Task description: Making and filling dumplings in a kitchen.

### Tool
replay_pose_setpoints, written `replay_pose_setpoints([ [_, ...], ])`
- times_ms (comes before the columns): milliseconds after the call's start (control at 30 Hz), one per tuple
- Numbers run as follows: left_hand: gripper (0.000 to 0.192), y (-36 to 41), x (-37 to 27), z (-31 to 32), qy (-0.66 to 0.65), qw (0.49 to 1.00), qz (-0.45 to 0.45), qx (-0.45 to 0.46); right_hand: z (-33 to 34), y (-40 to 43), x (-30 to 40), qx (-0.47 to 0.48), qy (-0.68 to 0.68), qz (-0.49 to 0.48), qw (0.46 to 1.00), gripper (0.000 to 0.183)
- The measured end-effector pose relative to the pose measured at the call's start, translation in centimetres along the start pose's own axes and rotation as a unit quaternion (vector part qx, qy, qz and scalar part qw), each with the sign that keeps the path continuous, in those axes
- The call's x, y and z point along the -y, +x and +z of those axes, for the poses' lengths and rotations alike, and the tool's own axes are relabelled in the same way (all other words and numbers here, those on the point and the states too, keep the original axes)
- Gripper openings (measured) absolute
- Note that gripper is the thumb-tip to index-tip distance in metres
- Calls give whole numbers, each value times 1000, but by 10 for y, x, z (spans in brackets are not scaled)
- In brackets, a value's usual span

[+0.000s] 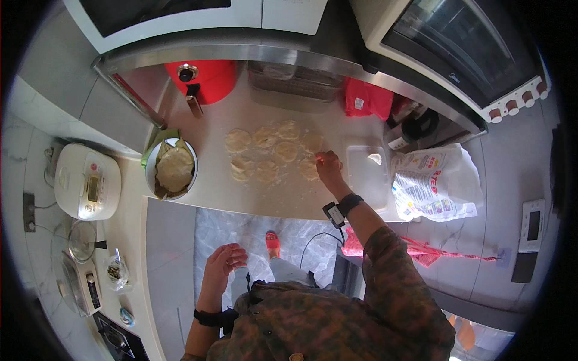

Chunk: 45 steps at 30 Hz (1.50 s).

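Observation:
On the floured countertop (271,198) lie several flat rounds of pale dough, in two uneven rows. My right hand (329,167) is at the right edge of one dough round (308,168), its fingers bunched and pointing down. Whether they pinch the dough is hidden. To the right of that hand stands a translucent plastic tray (366,180) with a small white piece (375,158) in it. My left hand (226,259) hangs in front of the counter over the floor, loosely curled with nothing in it. A white bowl (195,164) at the left holds a flat dough cake (174,168) on large leaves.
A red air fryer (212,81), a clear container (295,85) and a red bag (366,99) line the back, under a metal shelf (289,54). A white printed bag (435,182) stands at the right end. A rice cooker (88,182) occupies the left counter.

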<state>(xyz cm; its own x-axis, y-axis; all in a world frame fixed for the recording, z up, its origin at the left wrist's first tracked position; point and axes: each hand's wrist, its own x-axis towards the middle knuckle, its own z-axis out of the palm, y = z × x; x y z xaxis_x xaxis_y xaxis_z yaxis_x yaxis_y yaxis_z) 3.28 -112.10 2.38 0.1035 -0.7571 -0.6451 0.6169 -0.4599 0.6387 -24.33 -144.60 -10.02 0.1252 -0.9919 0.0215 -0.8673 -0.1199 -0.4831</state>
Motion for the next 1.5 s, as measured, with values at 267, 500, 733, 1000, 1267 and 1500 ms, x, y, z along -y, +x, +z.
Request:
replay_pose_setpoints([
  [267, 31, 3, -1, 2, -6, 1000, 0, -1, 9, 26, -23, 90, -32, 33, 995, 15],
  [500, 31, 1, 0, -5, -7, 1000, 3, -12, 2, 13, -1, 57, 11, 35, 998, 22],
  [733, 31, 3, -3, -5, -14, 1000, 4, -9, 4, 21, -10, 64, 3, -11, 998, 19],
  [1000, 30, 1, -2, -8, -12, 1000, 2, -24, 2, 20, -7, 76, 32, 26, 996, 19],
  [1267, 31, 1, -1, -8, -4, 999, 8, -31, -14, 24, -6, 94, 47, -19, 994, 23],
  [1500, 32, 5, 0, -7, 6, 1000, -1, -28, -20, 33, -21, 192, -21, -51, 980, 16],
])
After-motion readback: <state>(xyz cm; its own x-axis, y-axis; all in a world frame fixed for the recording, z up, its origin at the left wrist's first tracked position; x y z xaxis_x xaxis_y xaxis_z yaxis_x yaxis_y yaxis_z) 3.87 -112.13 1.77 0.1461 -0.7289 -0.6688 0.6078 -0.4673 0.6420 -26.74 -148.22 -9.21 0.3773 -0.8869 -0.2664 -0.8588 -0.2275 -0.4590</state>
